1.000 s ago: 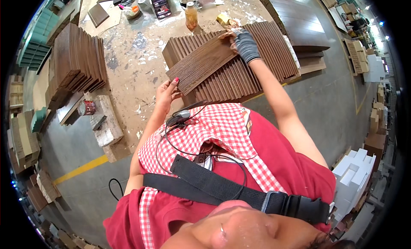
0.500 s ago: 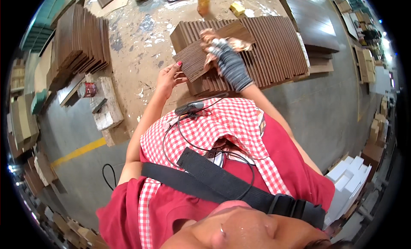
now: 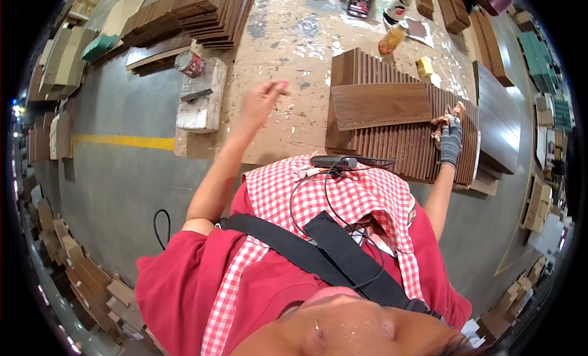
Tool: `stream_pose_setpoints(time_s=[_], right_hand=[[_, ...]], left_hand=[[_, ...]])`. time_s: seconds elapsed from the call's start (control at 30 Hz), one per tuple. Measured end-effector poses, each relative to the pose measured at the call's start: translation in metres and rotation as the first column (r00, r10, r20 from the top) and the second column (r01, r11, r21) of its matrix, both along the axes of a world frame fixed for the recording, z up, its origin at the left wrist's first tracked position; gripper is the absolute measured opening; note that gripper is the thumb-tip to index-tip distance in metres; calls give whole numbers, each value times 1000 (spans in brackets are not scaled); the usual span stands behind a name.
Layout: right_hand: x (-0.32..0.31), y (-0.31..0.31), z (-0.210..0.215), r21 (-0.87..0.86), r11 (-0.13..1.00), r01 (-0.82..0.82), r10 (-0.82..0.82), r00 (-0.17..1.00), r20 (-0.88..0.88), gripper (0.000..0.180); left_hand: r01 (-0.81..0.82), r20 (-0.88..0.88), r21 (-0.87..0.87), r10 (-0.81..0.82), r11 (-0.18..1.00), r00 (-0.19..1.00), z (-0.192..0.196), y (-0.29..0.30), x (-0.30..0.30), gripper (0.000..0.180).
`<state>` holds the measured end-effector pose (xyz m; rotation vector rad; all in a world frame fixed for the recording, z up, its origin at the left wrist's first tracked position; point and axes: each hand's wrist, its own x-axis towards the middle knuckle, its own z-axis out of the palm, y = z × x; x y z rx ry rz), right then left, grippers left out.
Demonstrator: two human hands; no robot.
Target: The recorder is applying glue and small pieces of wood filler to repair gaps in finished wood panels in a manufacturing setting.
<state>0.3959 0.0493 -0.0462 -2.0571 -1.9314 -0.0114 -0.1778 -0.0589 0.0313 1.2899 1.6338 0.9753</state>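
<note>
A red-and-white checked cloth apron lies nearest, a thin black cable looped over it. The right hand, in a grey knit glove, is closed around a crumpled brown rag on the stack, just beside the board's right end. The bare left hand is empty over the table, its fingers loosely bent and partly spread, well apart from the board. The board, flat, dark brown and streaked with lengthwise grain, lies across the stack, whose many wooden edges form a ridged slope. To the left, a round red-labelled tin sits by a rough, paint-stained white block; its contents cannot be made out. Past the stack are a small yellow block and a clear bottle holding amber liquid. Farther off, a white cylindrical can stands on the speckled, paint-flecked tabletop, its inside hidden, near a black phone.
</note>
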Motion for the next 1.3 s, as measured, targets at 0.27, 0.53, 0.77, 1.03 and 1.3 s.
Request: stream_pose_setpoints(time_s=[0.27,0.53,0.77,1.03,1.3], right_hand=[[-46,-4,94,264,963,53,-2,982,-188,30],[-50,6,109,381,924,14,142,915,-378,24],[-47,9,102,416,906,-72,281,838,-468,28],[-45,-75,104,375,924,74,159,818,-553,24],[-61,-112,116,370,927,71,144,841,-521,27]], left_hand=[[-256,-837,255,345,933,425,-11,-58,-158,41],[-229,-788,166,269,959,554,-10,-85,-127,49],[-182,-675,225,288,957,679,-2,-74,-102,42],[-223,-620,116,246,968,745,20,-91,-109,41],[-49,-630,174,149,984,762,26,-105,-109,39]])
